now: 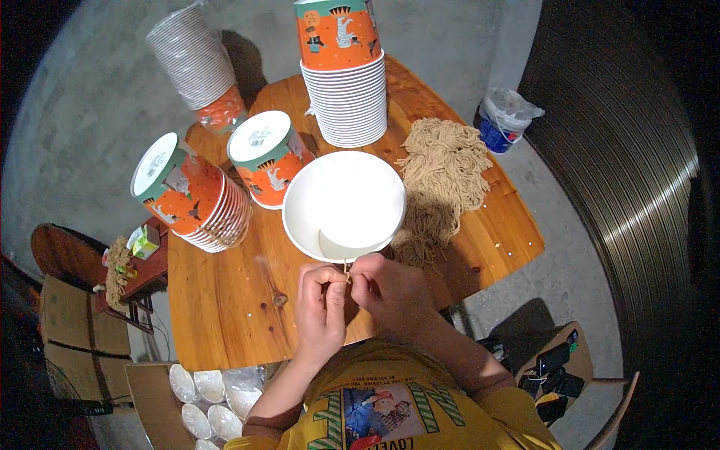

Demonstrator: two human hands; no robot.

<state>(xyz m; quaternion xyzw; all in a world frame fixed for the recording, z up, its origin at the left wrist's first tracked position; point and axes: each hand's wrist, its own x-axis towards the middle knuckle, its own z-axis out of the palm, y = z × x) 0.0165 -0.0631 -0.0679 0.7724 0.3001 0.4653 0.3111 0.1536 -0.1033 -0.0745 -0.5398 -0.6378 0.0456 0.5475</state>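
A white paper bucket [341, 191] stands on the wooden table with its open mouth toward me. At its near rim, a short tan cord [346, 268] shows between my fingertips. My left hand [321, 309] is closed in a pinch on the cord. Close beside it, my right hand [394, 291] pinches the same cord with thumb and forefinger. Whether the cord passes through the rim is too small to tell. To the right of the bucket lies a heap of tan cords [446, 169], partly in shadow.
Behind the bucket rises a tall stack of paper buckets [346, 97]. An upside-down orange bucket [271, 161] and a corded stack [199, 199] stand left. A wrapped stack [191, 60] is farther back. A cardboard box [154, 390] holds white cups below the table's near-left edge.
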